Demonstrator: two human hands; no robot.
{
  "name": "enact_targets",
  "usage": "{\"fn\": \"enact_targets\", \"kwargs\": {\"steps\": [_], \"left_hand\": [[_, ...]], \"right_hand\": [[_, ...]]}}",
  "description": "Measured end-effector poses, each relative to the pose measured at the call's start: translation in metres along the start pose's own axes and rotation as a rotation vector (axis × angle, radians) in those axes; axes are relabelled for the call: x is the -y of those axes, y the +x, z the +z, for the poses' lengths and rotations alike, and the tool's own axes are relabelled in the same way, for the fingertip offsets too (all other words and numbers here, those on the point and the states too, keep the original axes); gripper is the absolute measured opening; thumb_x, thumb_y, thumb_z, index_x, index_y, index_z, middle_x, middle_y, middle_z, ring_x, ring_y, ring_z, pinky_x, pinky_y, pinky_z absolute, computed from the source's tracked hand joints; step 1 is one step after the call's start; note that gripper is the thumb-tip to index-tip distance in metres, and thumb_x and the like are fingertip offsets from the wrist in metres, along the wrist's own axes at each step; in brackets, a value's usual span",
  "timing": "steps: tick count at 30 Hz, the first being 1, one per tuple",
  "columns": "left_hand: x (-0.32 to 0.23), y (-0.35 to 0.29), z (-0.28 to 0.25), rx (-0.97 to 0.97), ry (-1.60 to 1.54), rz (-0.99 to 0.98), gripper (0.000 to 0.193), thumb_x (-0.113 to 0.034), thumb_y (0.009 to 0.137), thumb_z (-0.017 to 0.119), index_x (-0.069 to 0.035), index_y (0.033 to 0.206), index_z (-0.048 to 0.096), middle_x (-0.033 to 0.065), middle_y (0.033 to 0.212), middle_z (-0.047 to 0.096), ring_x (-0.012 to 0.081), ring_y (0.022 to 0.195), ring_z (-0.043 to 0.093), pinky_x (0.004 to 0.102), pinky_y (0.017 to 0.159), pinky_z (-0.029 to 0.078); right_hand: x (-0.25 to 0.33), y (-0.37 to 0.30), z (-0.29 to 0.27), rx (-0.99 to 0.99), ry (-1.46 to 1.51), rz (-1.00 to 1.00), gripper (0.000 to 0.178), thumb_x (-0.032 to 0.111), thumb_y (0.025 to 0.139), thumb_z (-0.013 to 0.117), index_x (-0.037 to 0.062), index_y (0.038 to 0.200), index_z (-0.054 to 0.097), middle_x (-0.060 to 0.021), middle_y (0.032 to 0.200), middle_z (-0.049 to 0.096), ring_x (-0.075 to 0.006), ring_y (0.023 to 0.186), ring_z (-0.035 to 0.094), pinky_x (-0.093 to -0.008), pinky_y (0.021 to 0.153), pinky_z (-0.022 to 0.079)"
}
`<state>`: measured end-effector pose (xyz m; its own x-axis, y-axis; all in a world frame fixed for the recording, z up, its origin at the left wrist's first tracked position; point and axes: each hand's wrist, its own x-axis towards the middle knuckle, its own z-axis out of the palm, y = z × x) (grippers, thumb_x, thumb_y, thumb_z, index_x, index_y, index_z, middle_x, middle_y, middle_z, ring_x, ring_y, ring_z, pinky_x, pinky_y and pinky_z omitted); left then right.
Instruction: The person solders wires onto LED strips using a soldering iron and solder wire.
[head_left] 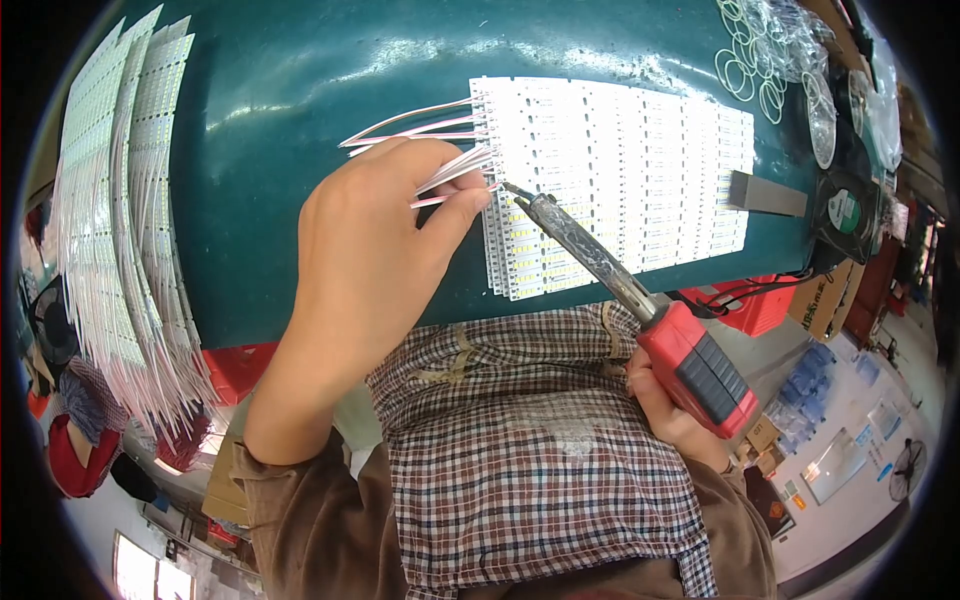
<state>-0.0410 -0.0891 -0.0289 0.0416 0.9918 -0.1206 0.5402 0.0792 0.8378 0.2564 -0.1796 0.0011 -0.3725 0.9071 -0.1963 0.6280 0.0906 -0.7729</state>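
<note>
A white panel of LED strips (600,170) lies on the green table, with rows of small yellowish chips along its near side. My left hand (385,215) is closed on thin red-and-white wires (432,201), pinching an end against the panel's left edge. More wires (420,125) stick out to the left from that edge above my fingers. In my right hand (665,405) is a red and black soldering gun (700,370). Its dark tip touches or nearly touches the panel's left edge beside my left fingertips; I cannot tell which.
A grey metal block (768,194) rests on the panel's right end. Beyond it stands a small black fan (845,215). Stacked strips with trailing wires (130,190) hang over the table's left side. Pale wire loops (745,60) and clear plastic bags lie at the far right.
</note>
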Motion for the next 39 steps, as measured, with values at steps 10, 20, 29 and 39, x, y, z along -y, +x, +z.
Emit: {"fn": "enact_targets", "kwargs": {"steps": [10, 20, 29, 39], "left_hand": [[0.001, 0.001, -0.001, 0.028, 0.029, -0.026, 0.017, -0.012, 0.084, 0.073, -0.001, 0.097, 0.071, 0.0107, 0.088, 0.072, 0.0265, 0.079, 0.069, 0.0367, 0.069, 0.052], [-0.004, 0.002, 0.001, 0.006, 0.031, -0.009, 0.015, -0.012, 0.084, 0.073, 0.0, 0.093, 0.07, 0.011, 0.085, 0.072, 0.0263, 0.076, 0.068, 0.0373, 0.069, 0.052], [-0.001, 0.001, -0.015, -0.034, 0.062, -0.006, 0.023, -0.018, 0.101, 0.057, 0.002, 0.098, 0.069, 0.0088, 0.075, 0.063, 0.0192, 0.068, 0.06, 0.0308, 0.063, 0.047], [-0.022, -0.011, -0.014, 0.021, 0.059, -0.033, 0.011, -0.009, 0.093, 0.067, -0.001, 0.09, 0.061, -0.0032, 0.068, 0.053, 0.0036, 0.057, 0.04, 0.0228, 0.051, 0.03]], "right_hand": [[0.01, 0.011, -0.002, 0.005, -0.017, -0.021, 0.018, 0.009, 0.077, 0.077, 0.0008, 0.091, 0.068, -0.0131, 0.081, 0.066, -0.0302, 0.066, 0.067, -0.0359, 0.058, 0.055], [0.001, -0.01, -0.004, 0.013, 0.071, 0.14, 0.023, 0.012, 0.079, 0.076, 0.0007, 0.097, 0.068, -0.0135, 0.086, 0.068, -0.0304, 0.068, 0.068, -0.0354, 0.06, 0.054], [0.004, -0.011, -0.001, -0.027, 0.069, 0.156, 0.023, 0.015, 0.082, 0.076, 0.0011, 0.099, 0.069, -0.0136, 0.089, 0.069, -0.0313, 0.072, 0.069, -0.0366, 0.064, 0.055], [0.003, -0.018, -0.007, -0.032, 0.059, 0.151, 0.024, 0.013, 0.08, 0.077, 0.0008, 0.1, 0.07, -0.0137, 0.088, 0.069, -0.0309, 0.071, 0.068, -0.0359, 0.062, 0.054]]}}
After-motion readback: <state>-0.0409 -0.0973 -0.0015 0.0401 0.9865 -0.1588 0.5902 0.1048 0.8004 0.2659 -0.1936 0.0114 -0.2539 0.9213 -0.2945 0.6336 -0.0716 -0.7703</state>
